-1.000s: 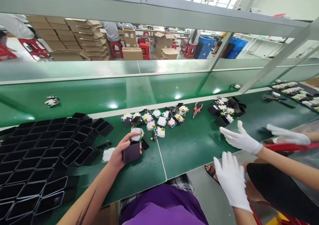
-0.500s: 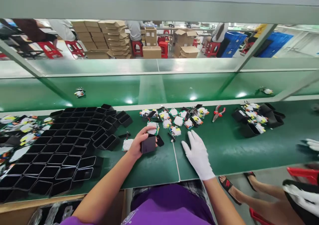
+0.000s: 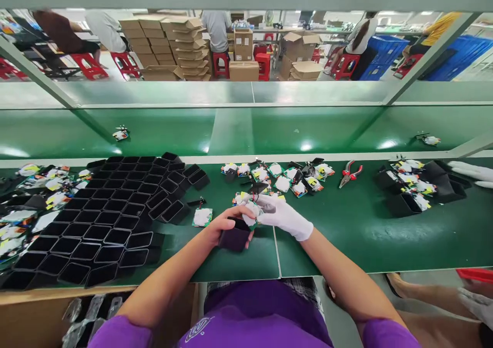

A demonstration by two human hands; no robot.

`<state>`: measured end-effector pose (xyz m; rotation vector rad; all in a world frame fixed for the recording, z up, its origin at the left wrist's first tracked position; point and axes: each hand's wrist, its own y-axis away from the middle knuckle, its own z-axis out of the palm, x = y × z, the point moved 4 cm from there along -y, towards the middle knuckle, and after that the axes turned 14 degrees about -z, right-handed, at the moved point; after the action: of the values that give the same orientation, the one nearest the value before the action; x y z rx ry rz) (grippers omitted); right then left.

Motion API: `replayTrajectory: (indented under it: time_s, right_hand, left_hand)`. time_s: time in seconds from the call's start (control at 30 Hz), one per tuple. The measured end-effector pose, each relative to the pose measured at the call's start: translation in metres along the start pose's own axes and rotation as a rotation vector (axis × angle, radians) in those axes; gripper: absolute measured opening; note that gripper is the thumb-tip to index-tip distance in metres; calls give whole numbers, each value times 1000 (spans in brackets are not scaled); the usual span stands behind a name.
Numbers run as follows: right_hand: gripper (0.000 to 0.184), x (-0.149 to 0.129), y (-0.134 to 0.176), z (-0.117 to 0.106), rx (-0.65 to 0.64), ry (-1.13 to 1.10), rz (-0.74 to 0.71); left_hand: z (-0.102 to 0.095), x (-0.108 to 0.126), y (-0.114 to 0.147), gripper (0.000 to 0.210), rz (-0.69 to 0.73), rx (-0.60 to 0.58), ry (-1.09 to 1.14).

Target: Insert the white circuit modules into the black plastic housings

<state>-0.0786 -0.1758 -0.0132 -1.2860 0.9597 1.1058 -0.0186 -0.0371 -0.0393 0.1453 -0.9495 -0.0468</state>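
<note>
On the smooth, glossy green bench [image 3: 346, 245], the bare left hand [image 3: 223, 227] closes around a small matte black box-shaped casing [image 3: 234, 239], held just above the bench's near edge. The right hand [image 3: 283, 215], in a white fabric glove, pinches a small white circuit module [image 3: 250, 212] at the casing's open top. To the left stand rows of empty black casings [image 3: 103, 219]; red-handled pliers [image 3: 349, 172] lie well to the right.

Black casing [image 3: 234, 237], white glove [image 3: 287, 217] (right hand only), green bench [image 3: 365, 235], purple shirt [image 3: 254, 312].
</note>
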Motion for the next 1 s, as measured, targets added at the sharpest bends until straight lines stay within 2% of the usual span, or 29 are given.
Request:
replayTrajectory:
  time_s: [0.07,0.13,0.23,0.37,0.47,0.57,0.73,0.9,1.0]
  right_hand:
    - [68,6,1,-3,56,-7,-8]
    - [64,7,4,-8,140,2,-28]
    - [62,3,8,-18,289,-8,-101]
    - [67,-4,12,-24,405,-8,-155]
    - [68,-6,16,-19,390,34,-113]
    - [68,-6,19,-12,370,40,-71]
    - [65,-5,23,-2,346,66,-76]
    - [62,-6,26,5,320,234,-92]
    - [59,-8,26,8,284,298,-120]
  left_hand:
    - [-1,1,0,58,13,39,-40]
    - [-3,3,-1,74,42,95,-98]
    - [-9,11,1,99,148,265,-290]
    - [-15,18,8,102,247,567,-639]
    - [-16,16,10,101,311,665,-739]
    - [-13,14,9,103,371,686,-817]
    - [-6,11,1,94,404,630,-906]
    - [-5,5,-2,76,417,615,-887]
    - [-8,1,-2,69,371,615,-835]
